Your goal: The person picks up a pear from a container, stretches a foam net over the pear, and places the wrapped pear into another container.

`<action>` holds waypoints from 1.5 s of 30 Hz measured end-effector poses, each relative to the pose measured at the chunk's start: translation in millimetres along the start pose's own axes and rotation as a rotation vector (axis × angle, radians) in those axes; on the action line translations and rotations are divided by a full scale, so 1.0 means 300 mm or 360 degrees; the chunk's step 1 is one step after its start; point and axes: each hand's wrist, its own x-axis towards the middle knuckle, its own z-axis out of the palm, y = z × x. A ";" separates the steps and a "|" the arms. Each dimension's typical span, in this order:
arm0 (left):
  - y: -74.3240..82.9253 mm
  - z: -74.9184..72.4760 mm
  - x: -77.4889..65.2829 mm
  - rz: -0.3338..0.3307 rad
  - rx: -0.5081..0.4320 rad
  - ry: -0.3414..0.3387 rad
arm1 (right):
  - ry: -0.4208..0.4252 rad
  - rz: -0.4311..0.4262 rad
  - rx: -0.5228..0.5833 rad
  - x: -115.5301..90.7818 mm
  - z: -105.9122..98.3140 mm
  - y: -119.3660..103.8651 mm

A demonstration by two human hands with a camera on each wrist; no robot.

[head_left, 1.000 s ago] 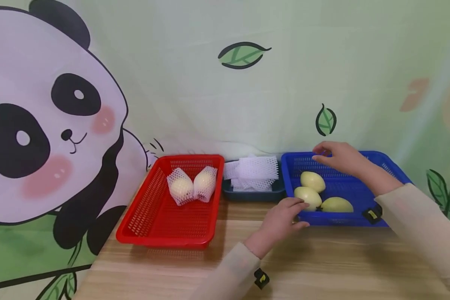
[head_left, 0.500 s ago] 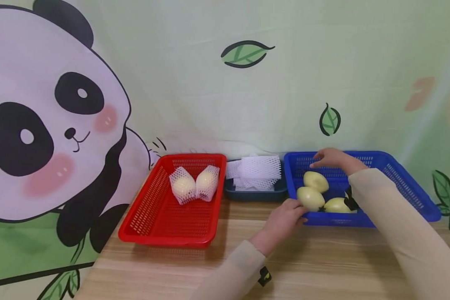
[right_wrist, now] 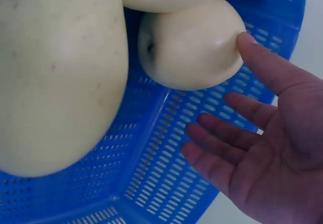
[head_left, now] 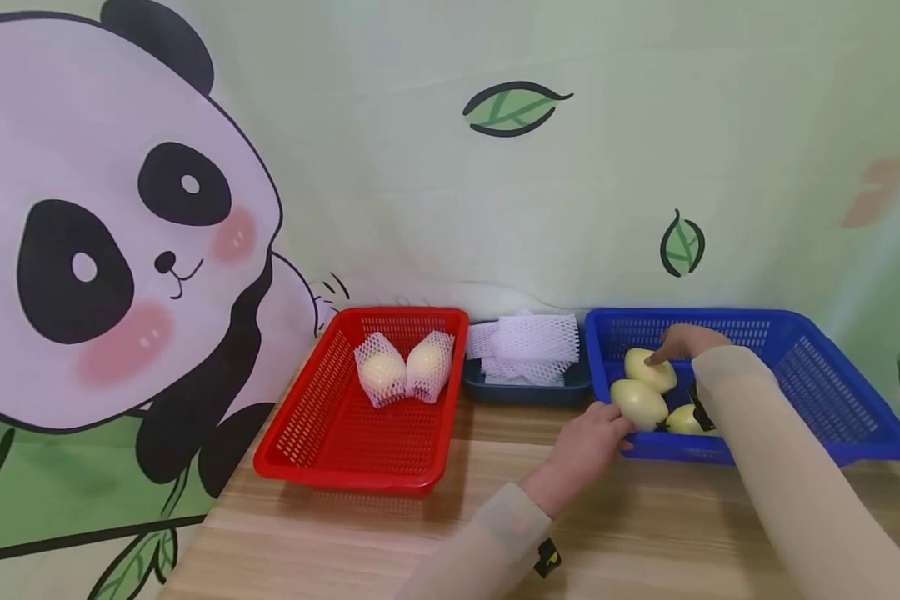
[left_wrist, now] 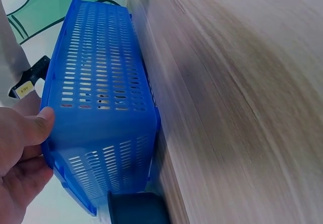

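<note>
My left hand (head_left: 581,448) holds the near left corner rim of the blue basket (head_left: 821,379); in the left wrist view its thumb presses the rim and the other fingers lie close to it. Several smooth pale yellow fruits, pear- or melon-like, sit at the basket's left end. My right hand (head_left: 690,339) reaches over the basket to the back fruit (head_left: 648,375). In the right wrist view its thumb touches that fruit's side, while the other fingers stay loosely spread and apart from it. The right sleeve partly hides the front right fruit (head_left: 682,420).
At left stands a red basket (head_left: 352,479) with two fruits in white foam nets (head_left: 382,375). Between the baskets, a dark teal tray (head_left: 528,394) holds a pile of flat foam nets (head_left: 536,337). All stand on a wooden table (head_left: 330,550) before a panda-printed cloth.
My right hand has come down and leftward from above the blue basket to the back fruit. My left hand has settled on the basket's corner rim. The head view has shifted slightly.
</note>
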 end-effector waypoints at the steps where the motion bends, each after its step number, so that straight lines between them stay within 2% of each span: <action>1: 0.002 -0.002 0.000 -0.0010 0.0000 -0.0012 | -0.0015 0.0015 0.0057 -0.002 0.001 0.003; 5: 0.008 -0.008 0.004 -0.0043 -0.0017 -0.0081 | -0.0072 0.0061 0.0245 0.006 0.009 0.011; 11: 0.027 -0.006 0.006 -0.0064 0.0002 -0.0139 | -0.0184 0.0031 0.0334 0.037 0.039 0.003; 18: 0.047 -0.008 0.007 -0.0048 0.0067 -0.0120 | -0.0165 0.0226 0.0681 0.048 0.067 -0.013; 25: 0.045 -0.012 0.009 -0.0056 0.0068 -0.0091 | -0.0108 0.0013 0.0284 0.053 0.054 -0.016; 31: 0.034 -0.015 0.010 -0.0062 0.0028 -0.0126 | -0.0068 -0.0043 0.0219 0.054 0.034 -0.016; 36: 0.020 -0.021 0.010 -0.0055 0.0005 -0.0155 | -0.0042 -0.0124 0.0083 0.059 0.008 -0.021; 45: 0.008 -0.018 0.003 -0.0045 -0.0006 -0.0199 | -0.0039 -0.0200 0.0069 0.069 -0.011 -0.012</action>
